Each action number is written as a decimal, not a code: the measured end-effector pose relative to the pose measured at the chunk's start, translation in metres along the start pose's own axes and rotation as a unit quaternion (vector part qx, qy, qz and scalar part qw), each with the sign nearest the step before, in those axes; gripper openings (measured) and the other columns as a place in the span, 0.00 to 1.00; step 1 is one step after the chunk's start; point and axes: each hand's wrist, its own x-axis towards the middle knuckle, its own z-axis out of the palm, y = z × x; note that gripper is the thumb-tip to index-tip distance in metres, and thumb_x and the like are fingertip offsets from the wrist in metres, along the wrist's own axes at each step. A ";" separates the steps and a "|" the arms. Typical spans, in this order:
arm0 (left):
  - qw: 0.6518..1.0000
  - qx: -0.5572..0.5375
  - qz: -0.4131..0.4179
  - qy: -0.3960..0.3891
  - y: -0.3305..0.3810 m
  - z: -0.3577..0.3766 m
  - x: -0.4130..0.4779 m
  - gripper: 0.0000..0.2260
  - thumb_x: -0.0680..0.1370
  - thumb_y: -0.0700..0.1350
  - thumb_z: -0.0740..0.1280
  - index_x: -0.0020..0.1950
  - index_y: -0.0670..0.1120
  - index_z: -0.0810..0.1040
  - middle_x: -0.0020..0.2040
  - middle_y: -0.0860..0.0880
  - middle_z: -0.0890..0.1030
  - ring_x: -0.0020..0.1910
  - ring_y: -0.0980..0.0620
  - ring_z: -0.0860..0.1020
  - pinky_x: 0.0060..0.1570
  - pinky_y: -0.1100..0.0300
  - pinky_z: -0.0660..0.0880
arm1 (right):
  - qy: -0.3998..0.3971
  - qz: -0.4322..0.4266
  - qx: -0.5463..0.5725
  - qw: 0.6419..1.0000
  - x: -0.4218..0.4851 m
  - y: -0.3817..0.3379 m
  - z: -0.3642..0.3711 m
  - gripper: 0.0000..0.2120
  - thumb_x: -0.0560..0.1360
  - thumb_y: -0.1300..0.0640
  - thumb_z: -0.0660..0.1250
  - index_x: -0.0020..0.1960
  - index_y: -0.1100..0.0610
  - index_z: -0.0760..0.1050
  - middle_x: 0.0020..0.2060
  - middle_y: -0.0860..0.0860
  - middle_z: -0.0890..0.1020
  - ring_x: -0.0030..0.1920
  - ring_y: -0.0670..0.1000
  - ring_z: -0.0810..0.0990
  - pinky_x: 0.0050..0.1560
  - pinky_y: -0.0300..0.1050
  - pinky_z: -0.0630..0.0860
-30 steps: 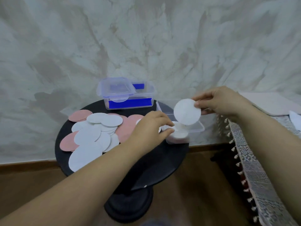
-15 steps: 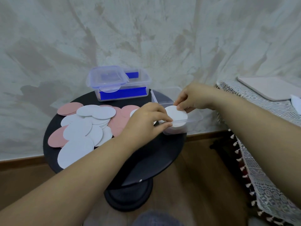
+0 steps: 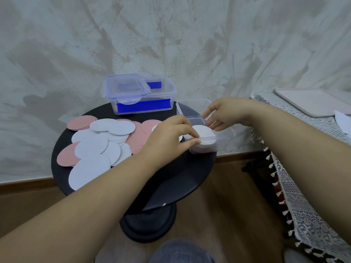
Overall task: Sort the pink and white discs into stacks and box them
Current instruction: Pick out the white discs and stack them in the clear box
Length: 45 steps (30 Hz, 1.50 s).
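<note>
A clear plastic box (image 3: 225,138) stands at the right edge of the round black table (image 3: 171,179). Inside it lies a stack of white discs (image 3: 204,134). My left hand (image 3: 171,138) pinches the box's near left rim, thumb and fingers closed on it. My right hand (image 3: 226,114) hovers over the box with fingers spread, its fingertips just at the far edge of the top disc. Loose white discs (image 3: 98,147) and pink discs (image 3: 139,142) overlap in a pile on the left half of the table.
A clear box with blue inserts (image 3: 144,107) stands at the table's back, its lid (image 3: 124,88) resting askew on top. A lace-covered table (image 3: 303,186) with a pale tray (image 3: 313,102) is close on the right. The wall is right behind; wooden floor lies below.
My right hand brought a white disc down from the air onto the stack in the clear box and let it go, fingers now spread. My left hand kept its hold on the box rim.
</note>
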 end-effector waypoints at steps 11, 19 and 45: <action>0.997 -0.050 -0.063 0.003 0.005 -0.016 -0.004 0.09 0.73 0.47 0.70 0.53 0.50 0.82 0.48 0.55 0.79 0.48 0.61 0.75 0.50 0.71 0.71 | 0.052 -0.061 0.106 0.991 -0.019 -0.007 0.000 0.09 0.77 0.62 0.61 0.55 0.54 0.75 0.55 0.55 0.80 0.58 0.51 0.78 0.56 0.43 0.76; 0.970 -0.059 -0.231 0.046 -0.013 -0.078 -0.057 0.06 0.74 0.45 0.68 0.48 0.57 0.79 0.48 0.59 0.80 0.51 0.59 0.77 0.55 0.59 0.74 | 0.007 -0.231 0.181 0.956 -0.053 -0.048 0.077 0.10 0.77 0.62 0.62 0.47 0.48 0.77 0.44 0.46 0.82 0.49 0.44 0.81 0.53 0.41 0.79; 0.918 -0.031 -0.375 0.125 -0.040 -0.116 -0.147 0.14 0.67 0.41 0.75 0.44 0.53 0.73 0.44 0.51 0.76 0.37 0.57 0.73 0.36 0.68 0.67 | 0.067 -0.184 0.037 0.980 -0.045 -0.082 0.193 0.11 0.68 0.52 0.74 0.48 0.49 0.76 0.49 0.46 0.78 0.46 0.42 0.76 0.49 0.39 0.72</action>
